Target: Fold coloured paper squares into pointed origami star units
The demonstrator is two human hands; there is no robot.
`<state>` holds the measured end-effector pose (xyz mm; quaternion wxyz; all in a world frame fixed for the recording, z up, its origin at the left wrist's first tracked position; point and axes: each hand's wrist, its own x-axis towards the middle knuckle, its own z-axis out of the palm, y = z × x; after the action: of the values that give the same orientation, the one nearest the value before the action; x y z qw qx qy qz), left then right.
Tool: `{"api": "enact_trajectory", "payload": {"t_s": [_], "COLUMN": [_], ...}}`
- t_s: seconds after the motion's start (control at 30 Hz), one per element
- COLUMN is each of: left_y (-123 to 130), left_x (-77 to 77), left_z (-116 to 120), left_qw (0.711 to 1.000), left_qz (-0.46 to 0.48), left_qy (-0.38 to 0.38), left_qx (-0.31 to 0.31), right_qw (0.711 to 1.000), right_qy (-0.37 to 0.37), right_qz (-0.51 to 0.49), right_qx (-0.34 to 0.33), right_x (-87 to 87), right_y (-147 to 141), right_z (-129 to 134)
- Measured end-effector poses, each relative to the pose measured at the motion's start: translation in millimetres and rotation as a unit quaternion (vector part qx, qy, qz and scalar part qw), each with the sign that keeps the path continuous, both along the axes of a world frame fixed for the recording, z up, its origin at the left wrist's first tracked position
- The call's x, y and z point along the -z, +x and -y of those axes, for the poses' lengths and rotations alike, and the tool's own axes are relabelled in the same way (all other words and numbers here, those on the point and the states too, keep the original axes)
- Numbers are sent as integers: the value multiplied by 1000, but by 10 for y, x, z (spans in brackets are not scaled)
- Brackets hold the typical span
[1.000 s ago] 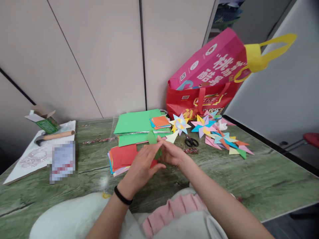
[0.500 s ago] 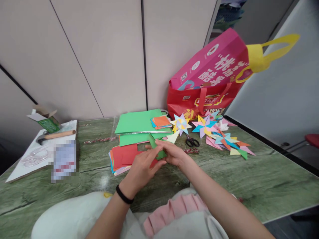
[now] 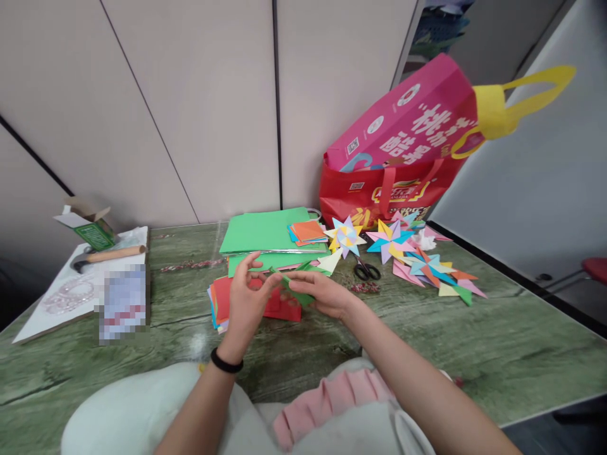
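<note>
Over the table's middle, my right hand (image 3: 325, 292) is closed on a folded piece of green paper (image 3: 300, 297), its fingers lying across the top. Part of the paper is hidden by those fingers. My left hand (image 3: 249, 294) is raised at the paper's left end, fingers apart, with the thumb tip at the paper's edge. Whether the thumb presses on it is hard to see. Under my hands lie red paper sheets (image 3: 282, 309), fanned over other colours. A pale folded paper piece (image 3: 331, 260) lies just beyond my right hand.
Behind are green sheets (image 3: 258, 230) and small orange squares (image 3: 308, 231). To the right are paper stars (image 3: 389, 240), loose folded pieces (image 3: 429, 268), black scissors (image 3: 367, 270) and a red bag (image 3: 351, 199). A hammer (image 3: 114, 254) and small box (image 3: 95, 232) sit left.
My left hand has moved left and up off the green paper, its fingers spreading. My right hand stays around the paper, and more of the red sheets shows.
</note>
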<state>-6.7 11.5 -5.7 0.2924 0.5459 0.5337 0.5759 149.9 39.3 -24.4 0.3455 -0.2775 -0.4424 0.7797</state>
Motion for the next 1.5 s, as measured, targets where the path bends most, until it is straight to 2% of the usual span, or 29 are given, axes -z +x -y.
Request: {"api": "enact_trajectory", "payload": {"t_s": [0.2,0.47,0.6,0.7,0.8,1.07,1.2,1.27,1.33,1.4,1.47,1.5], "left_y": [-8,-7,-21,-39,-49,-65,-49,-41,-41,-44,-37,-27], "left_x": [32,9,15,34,65,79,42,48,69,90,95,90], "left_z": [-17,2,-1,-14,-34,-39,-12,-12,-26,-45,-55,-54], "left_qw": [998,997,997,995,992,966,947,949,959,965,962,958], "left_qz": [-61,-61,-36,-11,24,139,173,180,192,211,239,256], "left_qy": [-4,-17,-32,-46,-70,-160,-193,-189,-166,-140,-122,-117], "left_qx": [9,39,63,83,106,150,191,179,129,72,47,50], "right_qw": [997,999,997,985,962,933,900,874,824,751,685,665], "right_qy": [60,45,71,136,208,288,349,379,427,494,564,602], "right_qz": [38,-2,31,80,146,190,225,239,254,262,255,252], "right_qx": [-13,-23,16,66,100,99,136,186,270,352,384,363], "right_x": [-14,54,42,29,43,60,36,38,37,19,-15,-35], "right_y": [-3,14,13,14,27,41,40,47,53,47,21,0], "right_z": [24,-4,-9,-24,-47,-42,-38,-42,-37,-10,45,80]}}
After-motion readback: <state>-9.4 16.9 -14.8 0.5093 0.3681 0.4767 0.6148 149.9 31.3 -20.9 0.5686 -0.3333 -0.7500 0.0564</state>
